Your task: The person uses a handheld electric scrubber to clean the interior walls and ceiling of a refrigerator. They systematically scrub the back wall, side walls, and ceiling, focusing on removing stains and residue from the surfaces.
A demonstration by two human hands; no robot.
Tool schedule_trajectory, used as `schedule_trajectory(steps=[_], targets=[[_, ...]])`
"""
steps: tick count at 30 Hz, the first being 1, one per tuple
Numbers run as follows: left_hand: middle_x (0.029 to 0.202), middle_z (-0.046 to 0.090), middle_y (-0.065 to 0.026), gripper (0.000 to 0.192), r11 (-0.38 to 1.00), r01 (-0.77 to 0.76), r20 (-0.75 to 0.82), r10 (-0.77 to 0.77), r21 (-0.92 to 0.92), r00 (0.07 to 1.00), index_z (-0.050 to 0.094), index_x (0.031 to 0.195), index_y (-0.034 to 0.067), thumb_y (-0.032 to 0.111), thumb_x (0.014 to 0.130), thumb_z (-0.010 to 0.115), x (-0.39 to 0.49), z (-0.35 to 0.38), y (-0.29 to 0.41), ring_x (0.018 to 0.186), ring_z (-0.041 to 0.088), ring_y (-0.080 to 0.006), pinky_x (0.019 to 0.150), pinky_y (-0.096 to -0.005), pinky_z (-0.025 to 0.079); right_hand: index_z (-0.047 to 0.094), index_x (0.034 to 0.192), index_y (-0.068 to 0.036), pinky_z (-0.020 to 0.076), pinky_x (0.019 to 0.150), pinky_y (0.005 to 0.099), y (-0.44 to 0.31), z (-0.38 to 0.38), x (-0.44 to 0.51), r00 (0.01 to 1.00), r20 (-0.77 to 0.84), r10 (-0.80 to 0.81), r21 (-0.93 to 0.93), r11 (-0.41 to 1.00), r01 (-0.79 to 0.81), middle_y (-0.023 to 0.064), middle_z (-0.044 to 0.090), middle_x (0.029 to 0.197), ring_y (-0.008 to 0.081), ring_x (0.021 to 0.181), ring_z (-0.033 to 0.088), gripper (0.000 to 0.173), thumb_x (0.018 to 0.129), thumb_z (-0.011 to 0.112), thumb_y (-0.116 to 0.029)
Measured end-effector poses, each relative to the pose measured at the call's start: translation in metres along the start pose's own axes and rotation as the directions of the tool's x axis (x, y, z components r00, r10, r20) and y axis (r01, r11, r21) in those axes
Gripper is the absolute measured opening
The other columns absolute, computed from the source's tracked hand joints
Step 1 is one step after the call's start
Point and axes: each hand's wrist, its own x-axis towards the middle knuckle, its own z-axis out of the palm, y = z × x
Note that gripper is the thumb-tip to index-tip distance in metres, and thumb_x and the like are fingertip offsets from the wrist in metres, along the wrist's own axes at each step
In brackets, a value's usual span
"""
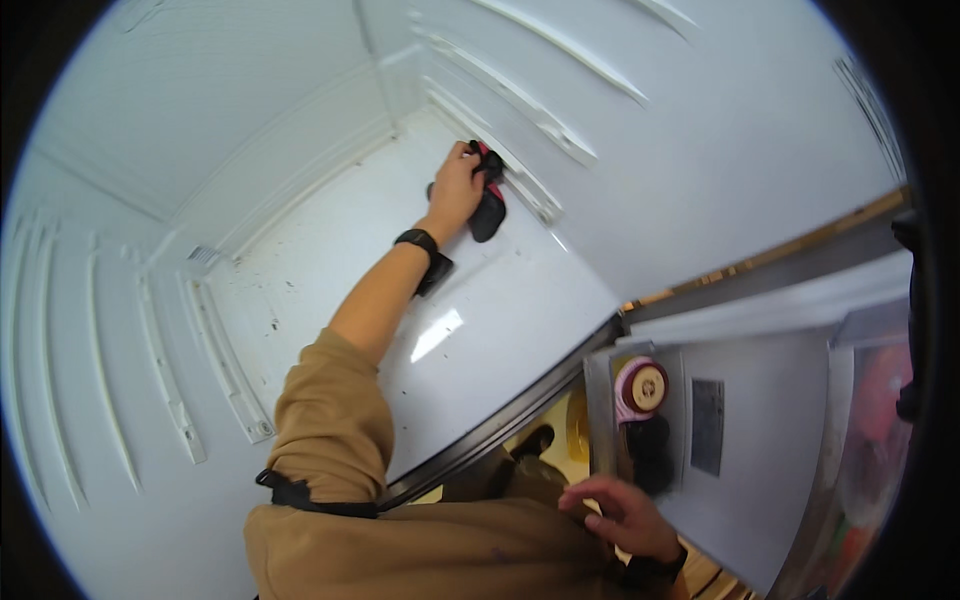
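My left hand [459, 184] reaches deep into an opened refrigerator, its fingers curled on a black and red item [489, 202], possibly a glove or cloth. That item lies on the white refrigerator floor [337, 232], close to the right-hand inner wall. A black band circles my left wrist, and a dark flap shows beside it. Near my body at the lower right, my right hand [626, 517] hovers with fingers apart and nothing in it. Small dark specks and crumbs are scattered over the white floor.
Ribbed shelf rails [225, 360] line both inner walls. At the right stands the opened door [757, 405], whose bin [600, 420] holds a jar with a red-rimmed lid [646, 385] and dark items. A clear bin with colourful contents sits at the far right.
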Motion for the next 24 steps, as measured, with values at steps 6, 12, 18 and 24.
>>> schedule_trajectory(steps=[6, 12, 18, 24], targets=[[0.125, 0.067, -0.0162, 0.018, 0.986, -0.154, 0.207, 0.162, -0.056, 0.965, 0.074, 0.105, -0.003, -0.004, 0.089, 0.067, -0.035, -0.004, 0.054, 0.104, 0.070, -0.0427, 0.091, -0.0478, 0.059, 0.056, 0.149, 0.000, 0.0479, 0.118, 0.0378, 0.001, 0.001, -0.009, 0.999, -0.034, 0.019, -0.220, 0.975, -0.026, 0.0133, 0.063, 0.136, 0.0231, 0.133, 0.063, 0.045, 0.104, 0.063, 0.001], [0.127, 0.067, -0.0157, 0.027, 0.949, -0.312, 0.380, 0.306, -0.048, 0.873, 0.074, 0.111, -0.002, -0.010, 0.090, 0.059, -0.038, -0.016, 0.065, 0.111, 0.068, -0.0398, 0.095, -0.0448, 0.058, 0.066, 0.140, -0.003, 0.0521, 0.109, 0.0387, 0.005, 0.006, -0.016, 0.969, -0.190, -0.161, -0.351, 0.932, 0.086, 0.0118, 0.074, 0.123, 0.0241, 0.121, 0.070, 0.041, 0.098, 0.068, -0.001], [0.117, 0.068, -0.0149, 0.032, 0.929, -0.366, 0.500, 0.346, -0.061, 0.794, 0.075, 0.113, 0.000, -0.011, 0.088, 0.059, -0.014, -0.052, 0.051, 0.110, 0.064, -0.0374, 0.099, -0.0428, 0.055, 0.069, 0.130, 0.000, 0.0519, 0.108, 0.0382, 0.024, 0.004, -0.034, 0.875, -0.298, -0.381, -0.351, 0.896, 0.271, 0.0122, 0.076, 0.114, 0.0239, 0.112, 0.072, 0.036, 0.094, 0.066, 0.003], [0.114, 0.068, -0.0153, 0.027, 0.930, -0.297, 0.423, 0.364, -0.217, 0.830, 0.074, 0.111, 0.000, -0.008, 0.089, 0.062, -0.030, -0.032, 0.069, 0.115, 0.062, -0.0375, 0.097, -0.0442, 0.055, 0.069, 0.128, 0.001, 0.0521, 0.106, 0.0377, 0.043, 0.000, -0.039, 0.842, -0.424, -0.334, -0.369, 0.913, 0.175, 0.0133, 0.076, 0.112, 0.0223, 0.111, 0.072, 0.035, 0.093, 0.065, 0.005]])
